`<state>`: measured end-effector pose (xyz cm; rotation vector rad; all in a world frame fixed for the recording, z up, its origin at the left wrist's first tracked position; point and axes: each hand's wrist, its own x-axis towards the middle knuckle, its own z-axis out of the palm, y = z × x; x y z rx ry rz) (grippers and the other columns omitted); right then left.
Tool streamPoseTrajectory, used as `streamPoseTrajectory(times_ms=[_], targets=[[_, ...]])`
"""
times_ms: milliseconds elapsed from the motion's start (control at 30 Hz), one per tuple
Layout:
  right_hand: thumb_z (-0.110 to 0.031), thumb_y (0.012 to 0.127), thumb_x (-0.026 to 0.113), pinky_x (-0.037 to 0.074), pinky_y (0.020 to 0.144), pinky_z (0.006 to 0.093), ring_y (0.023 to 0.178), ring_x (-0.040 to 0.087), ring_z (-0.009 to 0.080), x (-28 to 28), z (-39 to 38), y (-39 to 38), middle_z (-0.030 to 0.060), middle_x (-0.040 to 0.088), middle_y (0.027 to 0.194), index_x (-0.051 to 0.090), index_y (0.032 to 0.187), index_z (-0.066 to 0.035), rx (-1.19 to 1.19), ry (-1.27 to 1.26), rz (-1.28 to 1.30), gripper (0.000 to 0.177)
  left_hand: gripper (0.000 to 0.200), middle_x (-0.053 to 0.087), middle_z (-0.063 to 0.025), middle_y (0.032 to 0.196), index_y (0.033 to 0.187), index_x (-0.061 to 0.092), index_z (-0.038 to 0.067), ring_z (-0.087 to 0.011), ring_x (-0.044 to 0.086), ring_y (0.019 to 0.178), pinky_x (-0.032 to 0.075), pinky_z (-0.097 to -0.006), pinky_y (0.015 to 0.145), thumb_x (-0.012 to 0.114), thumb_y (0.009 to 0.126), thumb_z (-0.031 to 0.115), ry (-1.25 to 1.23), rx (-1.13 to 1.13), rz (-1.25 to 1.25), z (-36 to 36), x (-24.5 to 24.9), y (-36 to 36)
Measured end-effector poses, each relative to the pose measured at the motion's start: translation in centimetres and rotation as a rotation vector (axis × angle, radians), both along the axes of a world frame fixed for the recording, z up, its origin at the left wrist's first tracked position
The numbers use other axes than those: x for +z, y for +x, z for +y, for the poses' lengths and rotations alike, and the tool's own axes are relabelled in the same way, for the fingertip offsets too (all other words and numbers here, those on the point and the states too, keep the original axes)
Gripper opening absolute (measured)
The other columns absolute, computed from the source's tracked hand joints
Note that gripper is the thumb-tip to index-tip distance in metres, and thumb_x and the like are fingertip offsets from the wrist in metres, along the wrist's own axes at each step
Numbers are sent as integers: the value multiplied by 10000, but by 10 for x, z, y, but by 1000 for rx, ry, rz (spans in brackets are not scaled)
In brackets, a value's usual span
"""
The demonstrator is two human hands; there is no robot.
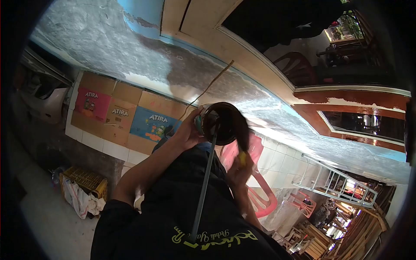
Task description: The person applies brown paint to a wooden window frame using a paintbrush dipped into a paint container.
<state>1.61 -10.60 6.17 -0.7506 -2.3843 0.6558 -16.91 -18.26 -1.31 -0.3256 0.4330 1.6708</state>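
My left hand (189, 132) is wrapped round the side of an open can (199, 123), whose mouth faces me and whose inside is coated dark brown. A long thin stick (203, 188) stands in the can and leans out toward my chest. My right hand (239, 172) is closed on a paintbrush (241, 135) with dark bristles and a bit of yellow near the fingers. The bristles overlap the right edge of the can's mouth in this view and look smeared by motion. Part of the can's rim is hidden behind them.
A pink-red plastic chair (265, 195) stands close by my right arm. Flattened cardboard (121, 113) lies at the left. A yellow crate (93, 182) with cloth is at lower left. Brown-painted window frames (346, 96) line the upper right, with a white metal rack (338, 180) below.
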Motion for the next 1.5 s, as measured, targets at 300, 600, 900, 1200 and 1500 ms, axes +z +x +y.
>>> streamPoseTrajectory(times_ms=[300,600,900,1200,1500], targets=[[-68,831,518,485,576,350,656,623,295,-6,-3,13,184,608,793,517,1115,51,-70,1,169,307,555,578,-77,1132,1210,516,127,-212,562,1042,462,-437,886,495,856,555,22,-1,9,1,-4,-1],[-80,861,518,502,667,379,793,633,334,-13,-2,16,247,605,919,500,1128,85,-49,-1,54,314,536,578,-82,1120,1211,509,123,-218,563,1047,481,-441,861,499,866,533,23,8,14,2,-7,0],[-129,874,536,505,681,375,755,630,315,-7,1,0,226,617,880,482,1146,90,-13,-19,-46,354,542,574,-77,1114,1220,497,124,-218,586,1006,502,-465,836,530,854,522,11,34,1,6,-8,0],[-197,900,527,476,589,340,688,621,268,-3,2,3,210,607,893,468,1156,69,-90,-120,-171,374,477,627,-62,1014,1152,546,112,-198,613,934,522,-432,799,520,865,492,-74,36,39,7,9,0],[-238,955,439,415,568,284,630,466,174,-27,11,27,133,502,832,443,1129,96,-44,-126,245,376,661,573,-86,1096,1218,492,110,-214,583,1007,500,-493,852,608,768,581,-34,9,62,9,-4,3]])
